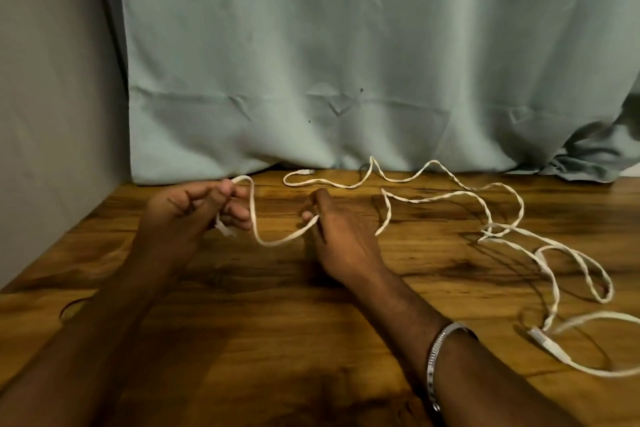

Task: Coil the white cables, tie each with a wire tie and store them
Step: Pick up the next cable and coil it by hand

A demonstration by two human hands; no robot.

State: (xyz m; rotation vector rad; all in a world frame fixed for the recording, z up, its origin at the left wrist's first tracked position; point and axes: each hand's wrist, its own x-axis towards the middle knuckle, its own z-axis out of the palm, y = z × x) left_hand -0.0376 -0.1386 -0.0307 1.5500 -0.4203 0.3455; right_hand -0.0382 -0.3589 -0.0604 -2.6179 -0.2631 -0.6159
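White cable (388,215) sagged in a short slack span btwn both hands, low point approx midway, just above the surface (242,322). One end w/ its plug sat in the left hand (194,208), fingers (239,215) curled round a small loop. Right hand (332,236) pinched the same run just beside it, to the right. From there the cable's long run trailed rightward and away across the surface in loose bends, ending in tangled loops near the right edge. Judgement: next wrap must feed from the right, so right hand was nearer the slack. Second plug (543,340) lay far right.
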